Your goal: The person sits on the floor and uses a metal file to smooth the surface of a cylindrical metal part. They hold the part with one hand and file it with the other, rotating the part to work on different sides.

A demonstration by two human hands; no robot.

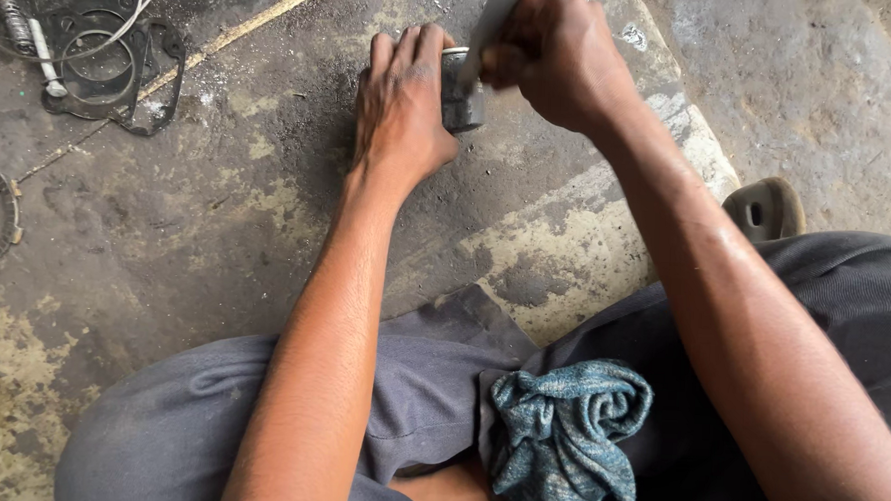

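The left hand lies palm-down on a small grey metal cylinder, fingers curled over its near side and pinning it to the stained concrete floor, at about twelve o'clock in the view. Just beside it, at one o'clock, the right hand is clenched around a flat, pale metal blade — a narrow strip that slants down to meet the top rim of the cylinder. Both hands are closed tight on what they hold, and they sit nearly touching each other over the part. At ten to eleven o'clock, well apart from the hands, a dark flat gasket with round openings lies on the floor among thin wires, with a small spring-wrapped rod next to it. At nine o'clock the curved edge of a toothed ring shows at the frame's border. Down at five to six o'clock a crumpled blue-grey rag rests on the person's lap, against grey trousers — and at three o'clock the tip of a sandal peeks out beyond the right forearm.
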